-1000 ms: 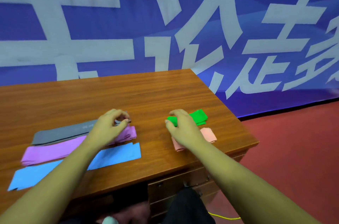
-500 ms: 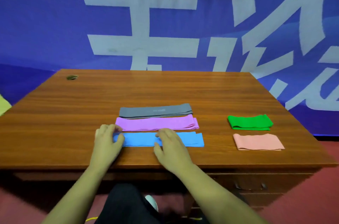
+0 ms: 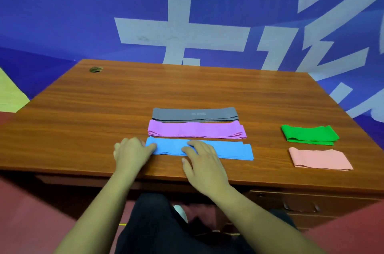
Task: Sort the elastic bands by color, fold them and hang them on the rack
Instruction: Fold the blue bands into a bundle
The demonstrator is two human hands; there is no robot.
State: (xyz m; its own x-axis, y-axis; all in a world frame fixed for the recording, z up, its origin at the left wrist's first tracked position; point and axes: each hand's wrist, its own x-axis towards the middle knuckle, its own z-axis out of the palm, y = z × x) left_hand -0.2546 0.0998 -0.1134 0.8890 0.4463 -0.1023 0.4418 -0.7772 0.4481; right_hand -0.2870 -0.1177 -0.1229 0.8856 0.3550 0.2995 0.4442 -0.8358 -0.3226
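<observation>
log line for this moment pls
left hand touches blue band left end | right hand rests on its middle | green band, pink band folded | gray band, purple band full-length

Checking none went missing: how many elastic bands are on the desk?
5. Gray band farthest back, purple band before it, blue band nearest; green band at right, pink band in front of it. Layers may hide more.

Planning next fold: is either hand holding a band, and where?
Nothing lifted: left hand touches the blue band at its left end, right hand presses its middle; left pinch unclear.
</observation>
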